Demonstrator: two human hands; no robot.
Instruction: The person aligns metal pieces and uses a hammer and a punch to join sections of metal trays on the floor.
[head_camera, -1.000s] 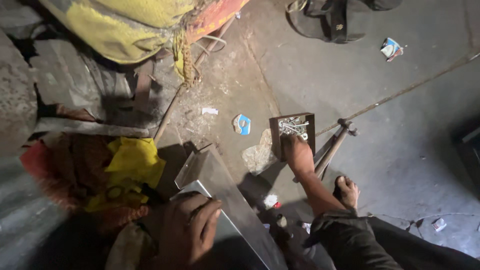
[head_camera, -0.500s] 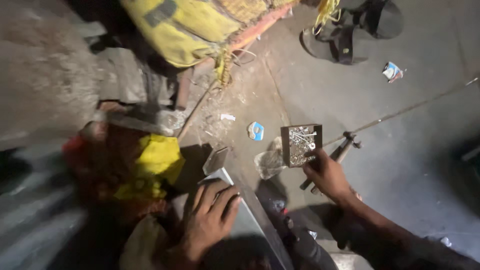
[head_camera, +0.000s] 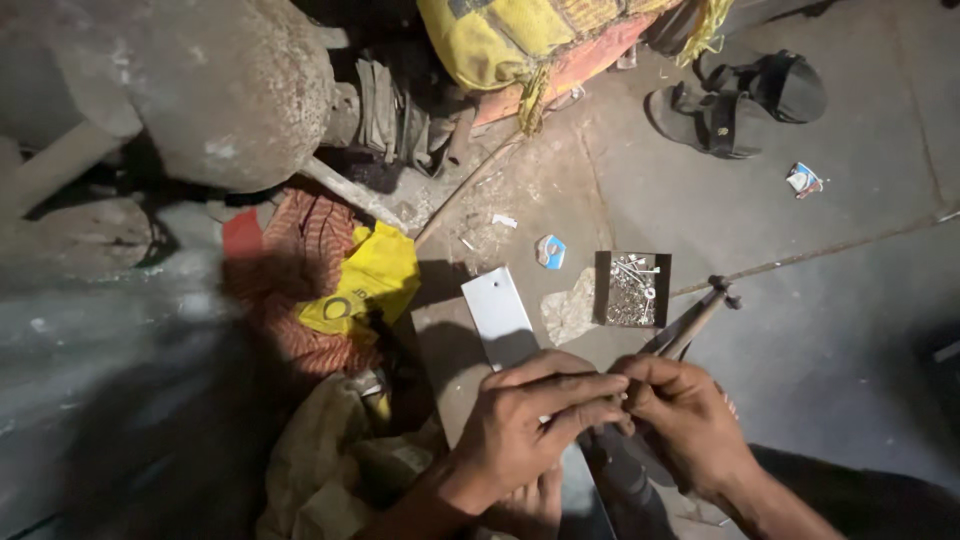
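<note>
We bring our left hand (head_camera: 530, 415) and our right hand (head_camera: 680, 420) together low in the view, fingertips meeting over a pale metal strip (head_camera: 500, 315) that runs out toward eleven o'clock. Both hands pinch something tiny between thumb and fingers; we cannot tell what it is. The left hand also rests on the strip. At one o'clock from the hands sits a small dark box of screws (head_camera: 632, 289), with a hammer (head_camera: 695, 322) lying just beside it at its four o'clock. A yellow bag (head_camera: 365, 285) lies at ten o'clock, and a pair of dark sandals (head_camera: 738, 100) lies well apart at one o'clock.
</note>
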